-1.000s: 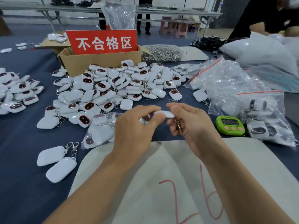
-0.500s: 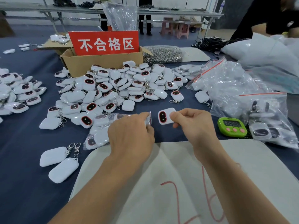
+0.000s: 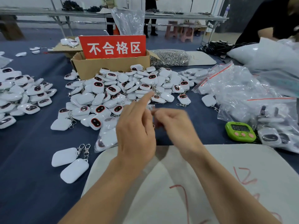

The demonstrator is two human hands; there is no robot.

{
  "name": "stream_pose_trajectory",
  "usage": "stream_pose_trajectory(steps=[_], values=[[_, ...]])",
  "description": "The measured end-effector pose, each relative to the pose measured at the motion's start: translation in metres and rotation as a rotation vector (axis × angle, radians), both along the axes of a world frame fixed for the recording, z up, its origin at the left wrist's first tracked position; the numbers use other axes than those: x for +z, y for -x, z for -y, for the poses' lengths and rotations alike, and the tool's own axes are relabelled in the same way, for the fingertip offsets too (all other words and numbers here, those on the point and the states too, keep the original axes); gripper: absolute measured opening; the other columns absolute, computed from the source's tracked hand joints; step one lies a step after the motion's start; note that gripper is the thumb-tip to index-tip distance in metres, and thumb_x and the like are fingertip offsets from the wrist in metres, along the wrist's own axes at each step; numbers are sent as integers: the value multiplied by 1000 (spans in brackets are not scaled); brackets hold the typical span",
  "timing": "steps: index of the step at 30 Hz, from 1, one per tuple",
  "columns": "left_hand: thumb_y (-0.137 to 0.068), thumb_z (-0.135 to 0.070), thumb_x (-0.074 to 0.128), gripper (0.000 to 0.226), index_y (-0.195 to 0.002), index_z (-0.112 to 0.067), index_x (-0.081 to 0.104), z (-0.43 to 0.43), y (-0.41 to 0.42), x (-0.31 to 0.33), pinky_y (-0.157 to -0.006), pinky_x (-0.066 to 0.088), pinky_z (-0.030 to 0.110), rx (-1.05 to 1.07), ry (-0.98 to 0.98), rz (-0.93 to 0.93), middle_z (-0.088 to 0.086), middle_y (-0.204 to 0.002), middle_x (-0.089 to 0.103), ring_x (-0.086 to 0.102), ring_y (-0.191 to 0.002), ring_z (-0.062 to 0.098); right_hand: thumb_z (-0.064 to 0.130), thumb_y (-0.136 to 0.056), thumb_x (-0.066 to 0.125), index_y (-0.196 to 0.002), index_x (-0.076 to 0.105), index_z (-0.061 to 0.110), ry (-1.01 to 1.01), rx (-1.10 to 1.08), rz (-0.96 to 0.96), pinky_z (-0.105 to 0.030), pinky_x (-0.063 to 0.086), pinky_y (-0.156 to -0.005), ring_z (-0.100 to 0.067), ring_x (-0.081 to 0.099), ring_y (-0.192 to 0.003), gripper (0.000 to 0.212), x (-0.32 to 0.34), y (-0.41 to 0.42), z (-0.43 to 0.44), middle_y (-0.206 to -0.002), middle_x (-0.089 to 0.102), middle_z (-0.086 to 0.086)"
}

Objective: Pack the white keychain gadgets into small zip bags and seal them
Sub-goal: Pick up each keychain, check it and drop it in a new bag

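Note:
My left hand [image 3: 135, 128] and right hand [image 3: 176, 125] meet above the blue table, just in front of the big heap of white keychain gadgets [image 3: 123, 88]. Between them sits a small clear zip bag [image 3: 151, 108], pinched by my left hand, whose index finger sticks out straight. My right hand is blurred, its fingers curled round a gadget that is almost entirely hidden. A filled bag of gadgets [image 3: 106, 138] lies beside my left hand. The supply of empty zip bags [image 3: 239, 88] is heaped at the right.
A cardboard box [image 3: 111, 65] with a red sign [image 3: 113, 47] stands behind the heap, a bag of metal clasps [image 3: 169, 58] beside it. Two gadgets [image 3: 64, 156] lie face down near left. A green timer [image 3: 240, 131], bagged gadgets [image 3: 271, 135], a white pad [image 3: 242, 159] and a person [image 3: 267, 21] are at the right.
My left hand lifted off the filled bag with a small zip bag and came to the right hand. The gadget, plainly seen in my right fingers before, is now hidden between the hands.

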State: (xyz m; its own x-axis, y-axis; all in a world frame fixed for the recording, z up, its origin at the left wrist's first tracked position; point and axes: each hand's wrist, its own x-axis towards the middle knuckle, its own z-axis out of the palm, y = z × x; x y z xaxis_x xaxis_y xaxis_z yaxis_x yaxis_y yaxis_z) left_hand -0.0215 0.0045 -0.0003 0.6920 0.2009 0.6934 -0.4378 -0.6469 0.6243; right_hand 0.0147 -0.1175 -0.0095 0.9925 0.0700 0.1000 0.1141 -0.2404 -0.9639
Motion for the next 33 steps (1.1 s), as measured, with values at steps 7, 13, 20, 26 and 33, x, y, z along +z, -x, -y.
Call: stream_pose_trajectory(steps=[7, 13, 20, 26, 33], values=[[-97, -9, 52, 40, -135, -17, 65, -2, -4, 4, -81, 46, 32, 122, 112, 47, -8, -82, 59, 52, -80, 14, 24, -92, 64, -131, 68, 33, 306, -455, 26, 0, 41, -76, 10, 60, -95, 40, -17, -38, 48, -100, 68, 13], [-89, -10, 62, 28, -110, -19, 76, 4, -7, -10, -76, 41, 29, 16, -159, -70, -5, -84, 68, 59, -78, 22, 39, -99, 52, -160, 28, 18, 838, -339, -27, -51, 23, -121, -32, 18, -154, 69, -24, -87, 51, -168, 24, -10], [-88, -29, 59, 13, -94, -27, 71, 5, -12, -23, -66, 28, 30, -175, -500, -408, -8, -83, 58, 51, -85, 15, 13, -99, 48, -137, 56, 17, 836, -279, 71, -41, 40, -95, -37, 58, -117, 39, -27, -81, 55, -133, 65, -11], [-89, -14, 57, 34, -114, -31, 73, 5, -12, -22, -72, 32, 33, -185, -615, -430, -5, -102, 68, 57, -96, 22, -3, -95, 50, -131, 62, 25, 693, -247, -22, -26, 39, -78, -22, 57, -103, 47, -17, -40, 56, -127, 67, -2], [-77, -2, 64, 43, -114, -24, 69, 7, -10, -21, -74, 38, 37, -15, -622, -425, 0, -104, 68, 63, -100, 29, -1, -90, 62, -138, 60, 35, 461, -306, 77, -23, 45, -79, -15, 59, -96, 61, -12, 23, 40, -115, 64, 9]])
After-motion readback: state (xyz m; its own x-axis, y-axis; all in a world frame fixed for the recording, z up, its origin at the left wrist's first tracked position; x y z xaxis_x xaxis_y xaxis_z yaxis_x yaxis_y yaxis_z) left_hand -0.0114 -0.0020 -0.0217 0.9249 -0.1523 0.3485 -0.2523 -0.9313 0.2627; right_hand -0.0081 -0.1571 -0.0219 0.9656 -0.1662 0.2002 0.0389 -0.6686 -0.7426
